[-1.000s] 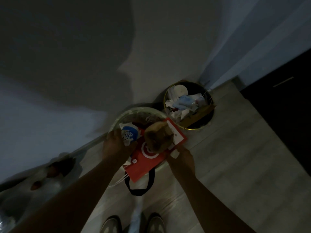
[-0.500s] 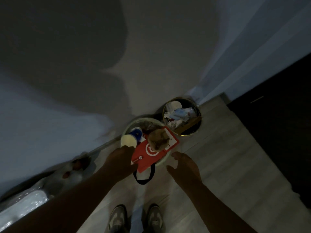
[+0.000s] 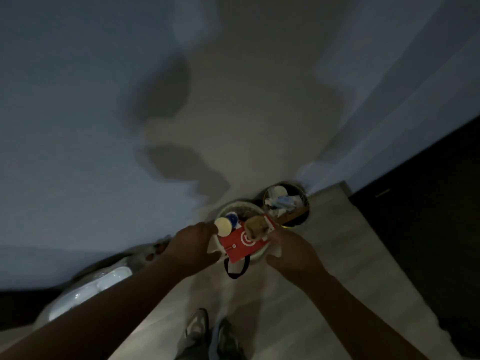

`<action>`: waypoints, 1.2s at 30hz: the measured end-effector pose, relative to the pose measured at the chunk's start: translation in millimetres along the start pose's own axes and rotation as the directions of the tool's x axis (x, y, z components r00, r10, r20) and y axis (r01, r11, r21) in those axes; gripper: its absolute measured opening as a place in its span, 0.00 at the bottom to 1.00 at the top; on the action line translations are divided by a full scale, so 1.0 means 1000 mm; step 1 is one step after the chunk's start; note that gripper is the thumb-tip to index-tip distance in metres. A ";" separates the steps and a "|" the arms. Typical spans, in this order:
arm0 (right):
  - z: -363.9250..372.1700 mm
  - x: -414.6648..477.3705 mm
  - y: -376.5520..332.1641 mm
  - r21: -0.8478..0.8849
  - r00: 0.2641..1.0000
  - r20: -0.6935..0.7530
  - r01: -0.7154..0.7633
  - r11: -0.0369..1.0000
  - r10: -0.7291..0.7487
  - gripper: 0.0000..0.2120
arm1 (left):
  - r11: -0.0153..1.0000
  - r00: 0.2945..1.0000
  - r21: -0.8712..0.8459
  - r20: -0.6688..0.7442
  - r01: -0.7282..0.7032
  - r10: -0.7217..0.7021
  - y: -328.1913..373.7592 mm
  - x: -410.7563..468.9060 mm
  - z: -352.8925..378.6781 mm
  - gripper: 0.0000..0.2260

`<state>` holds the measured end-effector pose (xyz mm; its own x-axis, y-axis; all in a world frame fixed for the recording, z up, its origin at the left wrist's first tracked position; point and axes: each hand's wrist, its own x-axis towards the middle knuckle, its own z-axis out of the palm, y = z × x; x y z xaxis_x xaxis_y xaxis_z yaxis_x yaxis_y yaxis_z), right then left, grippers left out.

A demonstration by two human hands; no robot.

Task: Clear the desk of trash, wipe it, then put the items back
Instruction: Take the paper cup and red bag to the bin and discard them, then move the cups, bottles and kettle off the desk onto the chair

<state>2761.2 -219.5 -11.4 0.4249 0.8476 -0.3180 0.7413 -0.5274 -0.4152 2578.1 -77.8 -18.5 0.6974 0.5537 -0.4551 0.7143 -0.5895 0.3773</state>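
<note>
Both your left hand (image 3: 192,245) and right hand (image 3: 293,253) curl at the bin liner (image 3: 277,252); grip cannot be told. Thin, lightly loaded: gather its rim evenly.

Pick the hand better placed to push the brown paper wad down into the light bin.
Right, probably. The right hand sits just beside the brown paper wad on the red bag; the left hand has the cup in between.
</note>
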 end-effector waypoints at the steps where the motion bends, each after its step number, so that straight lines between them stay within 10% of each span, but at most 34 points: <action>1: -0.013 -0.004 -0.010 0.035 0.998 0.061 -0.003 0.999 0.001 0.16 | 1.000 1.000 0.008 -0.017 0.013 -0.013 0.002 -0.011 -0.009 0.26; 11: -0.083 -0.008 -0.126 -0.070 0.892 0.222 0.417 0.906 -0.393 0.24 | 0.948 0.901 -0.146 -0.296 0.284 -0.316 -0.003 -0.142 -0.070 0.24; 23: -0.034 -0.066 -0.318 -0.072 0.498 0.350 0.859 0.507 -0.794 0.23 | 0.693 0.533 -0.406 -0.445 0.596 -0.719 -0.068 -0.334 -0.069 0.22; 36: 0.085 -0.234 -0.480 -0.011 0.134 0.496 0.989 0.148 -0.858 0.22 | 0.439 0.197 -0.594 -0.428 0.674 -0.882 -0.124 -0.556 0.010 0.22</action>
<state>2261.5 -169.9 189.8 -0.8369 0.5363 -0.1095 0.5355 0.7608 -0.3666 2101.3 -318.8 179.5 -0.4675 0.8807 -0.0769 0.8187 0.4641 0.3381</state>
